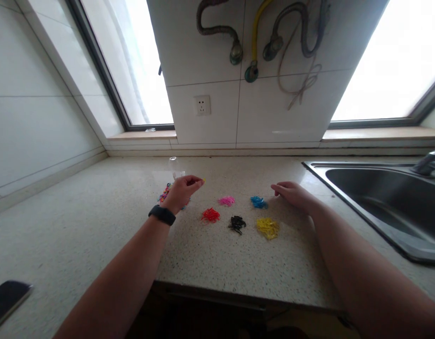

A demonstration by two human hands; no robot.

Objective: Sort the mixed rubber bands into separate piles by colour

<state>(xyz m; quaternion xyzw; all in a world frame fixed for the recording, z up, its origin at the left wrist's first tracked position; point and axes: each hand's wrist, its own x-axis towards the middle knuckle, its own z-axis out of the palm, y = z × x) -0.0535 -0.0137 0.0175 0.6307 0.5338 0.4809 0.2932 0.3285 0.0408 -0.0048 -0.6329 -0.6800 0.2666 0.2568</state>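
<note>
My left hand (185, 190), with a dark band on its wrist, pinches a tiny yellow rubber band (204, 181) at its fingertips. Partly behind it lies a mixed-colour heap of rubber bands (164, 193). A clear plastic container (173, 164) is just beyond that hand. To the right are small single-colour piles of bands: pink (226, 201), red (211, 215), black (236, 224), blue (259, 202) and yellow (268, 228). My right hand (290, 193) is closed above the counter, right of the blue pile; whatever its fingertips hold, if anything, is too small to see.
The speckled stone counter (203, 256) runs to a tiled wall with a socket (202, 105) and hoses above. A steel sink (373, 181) is set in at the right. A phone-like dark object (7, 301) lies at the lower left.
</note>
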